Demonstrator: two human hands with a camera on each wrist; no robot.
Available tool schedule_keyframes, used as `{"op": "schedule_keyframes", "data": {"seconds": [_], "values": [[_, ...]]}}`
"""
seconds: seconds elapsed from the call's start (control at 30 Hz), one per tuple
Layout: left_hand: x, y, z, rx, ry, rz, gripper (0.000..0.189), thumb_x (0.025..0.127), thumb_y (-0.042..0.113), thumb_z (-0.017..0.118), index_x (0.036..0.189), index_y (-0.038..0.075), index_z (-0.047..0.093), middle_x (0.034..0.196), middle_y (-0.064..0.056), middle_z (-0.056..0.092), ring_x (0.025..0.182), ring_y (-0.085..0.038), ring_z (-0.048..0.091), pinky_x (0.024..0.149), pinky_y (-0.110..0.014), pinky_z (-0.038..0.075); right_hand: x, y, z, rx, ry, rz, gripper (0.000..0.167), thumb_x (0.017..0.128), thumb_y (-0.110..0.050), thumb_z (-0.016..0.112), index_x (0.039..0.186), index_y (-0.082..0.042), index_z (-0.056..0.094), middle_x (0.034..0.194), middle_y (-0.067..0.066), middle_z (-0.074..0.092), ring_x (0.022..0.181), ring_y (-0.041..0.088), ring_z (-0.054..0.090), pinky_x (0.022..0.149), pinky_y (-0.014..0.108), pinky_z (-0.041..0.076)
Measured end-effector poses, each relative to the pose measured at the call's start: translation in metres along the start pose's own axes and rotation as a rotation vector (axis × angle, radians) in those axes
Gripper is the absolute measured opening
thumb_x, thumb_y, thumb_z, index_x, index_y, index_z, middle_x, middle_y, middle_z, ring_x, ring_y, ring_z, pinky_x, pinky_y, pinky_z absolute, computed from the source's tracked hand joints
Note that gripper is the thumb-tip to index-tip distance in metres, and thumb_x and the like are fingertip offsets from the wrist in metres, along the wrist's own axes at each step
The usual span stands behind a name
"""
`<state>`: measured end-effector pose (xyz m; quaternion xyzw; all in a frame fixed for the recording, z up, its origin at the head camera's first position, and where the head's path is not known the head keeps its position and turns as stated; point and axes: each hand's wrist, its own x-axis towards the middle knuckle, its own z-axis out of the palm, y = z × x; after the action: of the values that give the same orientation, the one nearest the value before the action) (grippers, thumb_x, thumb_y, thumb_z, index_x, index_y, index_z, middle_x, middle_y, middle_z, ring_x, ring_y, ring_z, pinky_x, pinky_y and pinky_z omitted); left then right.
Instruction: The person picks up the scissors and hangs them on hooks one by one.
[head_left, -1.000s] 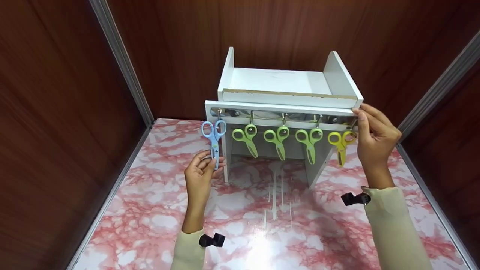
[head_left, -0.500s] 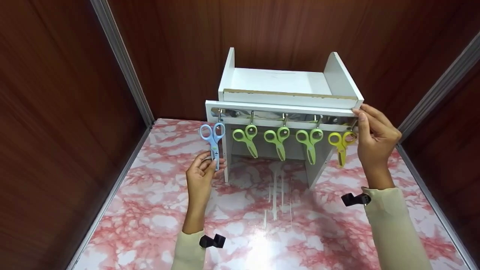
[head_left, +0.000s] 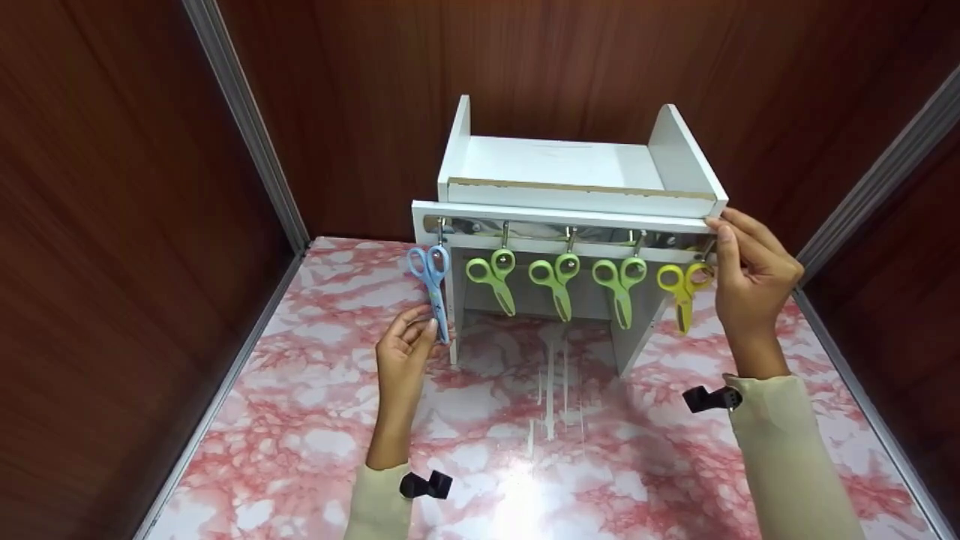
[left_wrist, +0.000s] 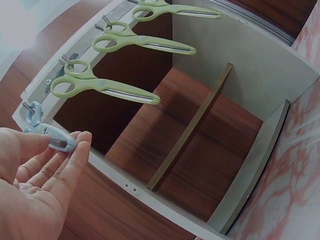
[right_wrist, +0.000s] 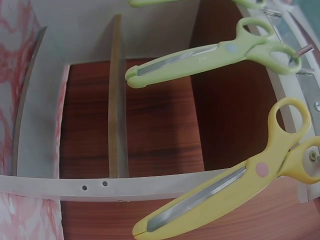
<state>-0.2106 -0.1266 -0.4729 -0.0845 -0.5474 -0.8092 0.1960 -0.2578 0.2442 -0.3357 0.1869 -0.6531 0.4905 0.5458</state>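
Observation:
Between thumb and fingers, my left hand (head_left: 405, 349) pinches the blade end of the blue scissors (head_left: 433, 281). Their handle loops are up at the leftmost hook, and in the left wrist view the peg (left_wrist: 28, 105) appears to pass into one loop. Three green scissors (head_left: 556, 286) hang by a loop along the same metal hook strip, and yellow scissors (head_left: 681, 289) hang at its right end. My right hand (head_left: 757, 277) grips the right end of the white hook board (head_left: 562, 214), thumb in front. That hand is out of the right wrist view.
Behind the board stands a white shelf unit (head_left: 555, 161) with raised side panels and an open lower space. It rests on a red-and-white marbled tabletop (head_left: 480, 450). Dark wood panels (head_left: 562, 60) enclose the back and both sides.
My left hand has shifted slightly right, turning the blue scissors so their tips swing right. Their handles moved a little left, then back right. My right hand stays in place.

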Motion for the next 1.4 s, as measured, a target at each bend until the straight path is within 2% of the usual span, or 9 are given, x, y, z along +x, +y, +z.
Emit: {"op": "schedule_keyframes", "data": {"seconds": [0.13,0.23,0.47,0.7,0.87,1.07,1.2,1.3,1.4], "values": [[0.001,0.000,0.000,-0.006,-0.010,0.001,0.028,0.101,0.000,0.059,0.126,-0.014,0.057,0.103,-0.036,0.067,0.086,-0.035,0.074,0.076,-0.042,0.064,0.001,-0.002,0.000,0.002,-0.001,-0.006,0.012,0.092,0.004,0.068,0.090,0.006,0.080,0.100,0.026,0.074,0.095,0.027,0.071,0.072,0.017,0.052],[0.002,0.000,0.000,-0.010,-0.017,0.008,0.028,0.102,0.000,0.058,0.125,-0.015,0.056,0.103,-0.036,0.067,0.085,-0.031,0.075,0.077,-0.044,0.063,0.002,-0.003,0.001,0.004,-0.001,-0.010,0.012,0.092,0.004,0.068,0.090,0.006,0.080,0.100,0.026,0.074,0.094,0.027,0.071,0.070,0.016,0.052],[0.004,0.003,0.000,0.000,-0.020,0.013,0.028,0.102,-0.001,0.056,0.125,-0.018,0.055,0.100,-0.027,0.069,0.084,-0.029,0.074,0.080,-0.058,0.059,0.006,-0.008,0.001,0.012,0.008,-0.017,0.011,0.092,0.005,0.068,0.090,0.007,0.079,0.099,0.026,0.074,0.095,0.028,0.071,0.077,0.018,0.054],[0.009,0.003,0.003,0.002,-0.031,-0.030,0.029,0.104,0.002,0.054,0.125,-0.017,0.054,0.097,-0.022,0.069,0.087,-0.035,0.072,0.083,-0.049,0.061,0.008,-0.010,0.001,0.008,-0.024,-0.022,0.012,0.092,0.005,0.067,0.093,0.007,0.079,0.101,0.026,0.073,0.097,0.028,0.071,0.080,0.019,0.055],[0.011,0.002,0.003,-0.018,-0.050,-0.046,0.029,0.105,0.002,0.052,0.126,-0.018,0.052,0.099,-0.024,0.068,0.086,-0.031,0.073,0.083,-0.046,0.062,0.008,-0.010,-0.002,0.006,-0.066,-0.006,0.013,0.093,0.007,0.066,0.095,0.009,0.078,0.104,0.028,0.072,0.102,0.028,0.070,0.085,0.019,0.056],[0.011,0.000,0.001,-0.007,-0.046,-0.078,0.029,0.105,0.003,0.052,0.127,-0.018,0.052,0.097,-0.020,0.067,0.085,-0.028,0.072,0.082,-0.040,0.063,0.004,-0.009,-0.005,-0.036,-0.100,-0.019,0.014,0.094,0.006,0.065,0.098,0.009,0.078,0.110,0.025,0.073,0.102,0.028,0.070,0.079,0.015,0.054],[0.010,-0.002,0.001,-0.001,-0.049,-0.098,0.030,0.105,0.003,0.052,0.127,-0.018,0.052,0.096,-0.018,0.067,0.085,-0.025,0.072,0.084,-0.040,0.062,0.001,-0.004,-0.008,-0.109,-0.119,-0.071,0.015,0.093,0.005,0.066,0.101,0.005,0.079,0.112,0.019,0.074,0.104,0.029,0.071,0.088,0.017,0.054],[0.010,-0.002,0.001,0.020,-0.049,-0.106,0.031,0.105,0.004,0.052,0.127,-0.017,0.052,0.097,-0.017,0.067,0.085,-0.022,0.071,0.087,-0.042,0.062,0.000,0.003,-0.012,-0.161,-0.145,-0.105,0.016,0.093,0.004,0.067,0.104,0.001,0.079,0.115,0.015,0.074,0.110,0.031,0.069,0.100,0.024,0.052],[0.010,-0.002,0.000,0.034,-0.051,-0.110,0.031,0.105,0.004,0.053,0.127,-0.017,0.052,0.099,-0.018,0.067,0.087,-0.022,0.071,0.088,-0.042,0.061,-0.001,0.009,-0.015,-0.175,-0.165,-0.128,0.018,0.092,0.004,0.068,0.105,0.000,0.079,0.115,0.014,0.074,0.115,0.034,0.067,0.104,0.029,0.051]]}}
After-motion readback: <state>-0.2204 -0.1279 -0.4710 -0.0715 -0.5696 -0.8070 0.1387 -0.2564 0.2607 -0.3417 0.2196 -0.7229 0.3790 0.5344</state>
